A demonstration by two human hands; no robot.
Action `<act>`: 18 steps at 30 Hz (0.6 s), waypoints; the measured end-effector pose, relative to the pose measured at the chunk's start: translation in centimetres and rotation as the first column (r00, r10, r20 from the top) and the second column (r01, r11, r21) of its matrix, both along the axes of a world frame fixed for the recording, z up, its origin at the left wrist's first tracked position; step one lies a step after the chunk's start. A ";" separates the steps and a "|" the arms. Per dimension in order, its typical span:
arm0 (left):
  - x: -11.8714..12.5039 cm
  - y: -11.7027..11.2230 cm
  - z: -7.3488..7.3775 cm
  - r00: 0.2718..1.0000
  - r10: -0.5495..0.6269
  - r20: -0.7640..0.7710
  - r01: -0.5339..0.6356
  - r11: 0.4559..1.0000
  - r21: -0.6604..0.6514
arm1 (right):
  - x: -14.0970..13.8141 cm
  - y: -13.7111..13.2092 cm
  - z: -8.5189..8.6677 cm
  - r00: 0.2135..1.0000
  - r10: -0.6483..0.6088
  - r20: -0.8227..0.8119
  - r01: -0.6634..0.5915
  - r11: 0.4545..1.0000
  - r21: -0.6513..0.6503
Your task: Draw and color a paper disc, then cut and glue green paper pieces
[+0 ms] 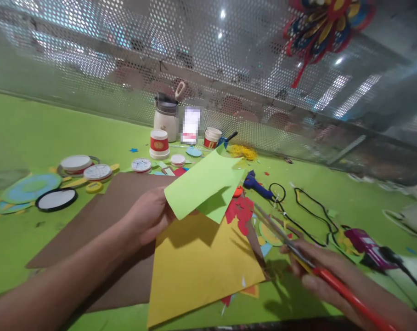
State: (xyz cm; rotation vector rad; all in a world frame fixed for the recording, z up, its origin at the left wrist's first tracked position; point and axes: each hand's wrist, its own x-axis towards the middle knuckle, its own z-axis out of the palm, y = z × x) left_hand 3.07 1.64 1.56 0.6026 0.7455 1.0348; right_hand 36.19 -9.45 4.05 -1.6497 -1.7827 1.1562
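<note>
My left hand pinches a folded light green paper sheet and holds it up over the table. Below it lie a yellow paper sheet and a brown sheet. My right hand grips red-handled scissors; their metal blades point up and left toward the green sheet's right edge and stand apart from it. A red paper cutout lies just behind the yellow sheet.
Round lids and paper discs lie at the left. Small red-and-white cups and a white jar stand at the back. A blue glue gun, a purple glue gun and black cords lie at the right. A perforated metal wall backs the green table.
</note>
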 end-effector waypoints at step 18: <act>0.7 -0.1 -1.0 0.998 -0.055 0.007 0.055 0.998 -0.026 | -4.7 2.6 1.0 0.890 0.380 0.253 -0.384 0.923 -0.037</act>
